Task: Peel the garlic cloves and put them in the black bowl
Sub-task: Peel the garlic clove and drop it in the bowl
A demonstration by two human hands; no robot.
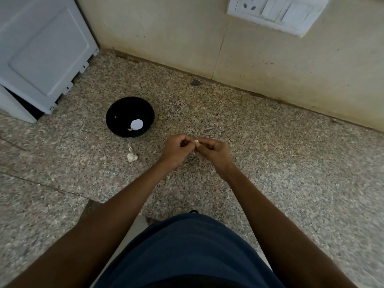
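Both hands are raised just above a speckled granite surface point(270, 163), meeting near the centre of the view. The left hand point(176, 149) has its fingers point(184, 140) curled inward, with the tips brought up against a garlic clove point(197, 143). The right hand point(216, 151) also has its fingers curled and pinches the same clove from the other side. The clove is small and pale, and only its upper part shows between the two sets of fingertips; how much skin is on it cannot be determined.

The black bowl point(116, 113) stands on the surface to the left of the hands and slightly farther from the person, apart from both hands. Inside it lies a round white patch, the nature of which cannot be told, with one small pale piece just beside it that appears to be a clove.

Two loose garlic pieces point(132, 156) lie on the surface just in front of the bowl, one behind the other, close together, and well to the left of the left hand. Whether they are whole cloves or shed skin is not clear.

A white appliance panel point(41, 53) occupies the upper left corner, resting on the surface. A beige tiled wall point(187, 38) runs along the back edge of the surface, carrying a white socket and switch plate point(276, 14) at upper right. The person's dark blue garment point(187, 252) fills the lower centre.
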